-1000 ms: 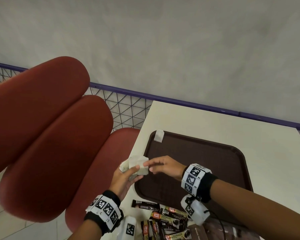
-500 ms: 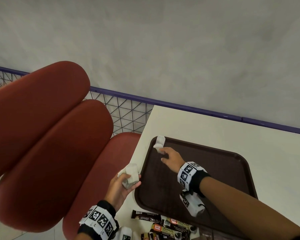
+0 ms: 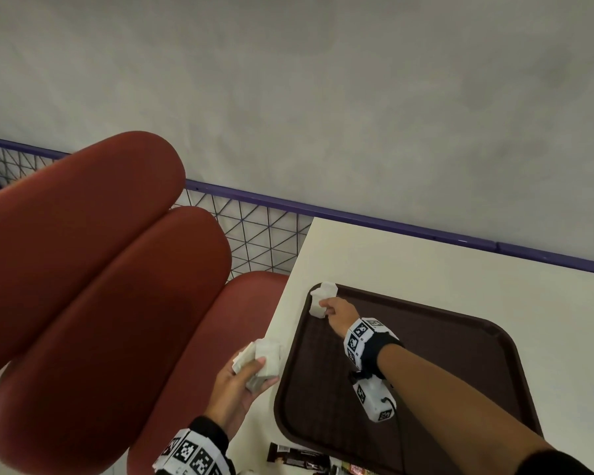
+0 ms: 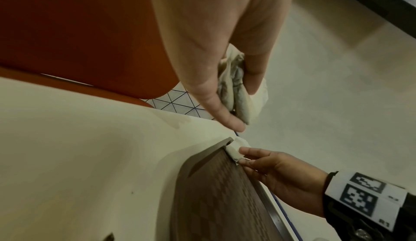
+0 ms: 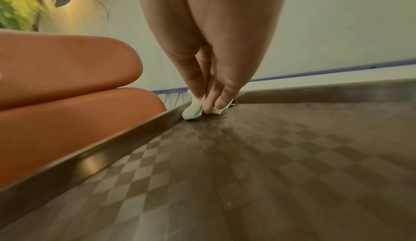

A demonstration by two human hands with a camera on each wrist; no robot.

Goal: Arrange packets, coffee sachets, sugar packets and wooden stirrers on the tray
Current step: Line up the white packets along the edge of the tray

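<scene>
A brown tray [image 3: 460, 354] lies on the white table [image 3: 426, 265]. My right hand [image 3: 325, 305] reaches to the tray's far left corner and pinches a white sugar packet [image 3: 317, 309] there. A second white packet [image 3: 329, 289] rests against the rim just behind it. The right wrist view shows thumb and fingers [image 5: 221, 102] closing on the packet [image 5: 192, 111] against the tray wall [image 5: 90, 155]. My left hand [image 3: 254, 368] hovers off the table's left edge and grips several white packets [image 3: 268, 354], seen bunched [image 4: 236, 91] in the left wrist view.
Dark coffee sachets [image 3: 299, 455] lie on the table near the tray's front edge. A red padded chair [image 3: 117, 286] stands close on the left. A purple rail with wire mesh [image 3: 264, 231] runs behind the table, with a grey wall beyond.
My right hand left the bundle in my left hand and carried one white packet to the tray's far left corner. The left hand stayed beside the table edge.
</scene>
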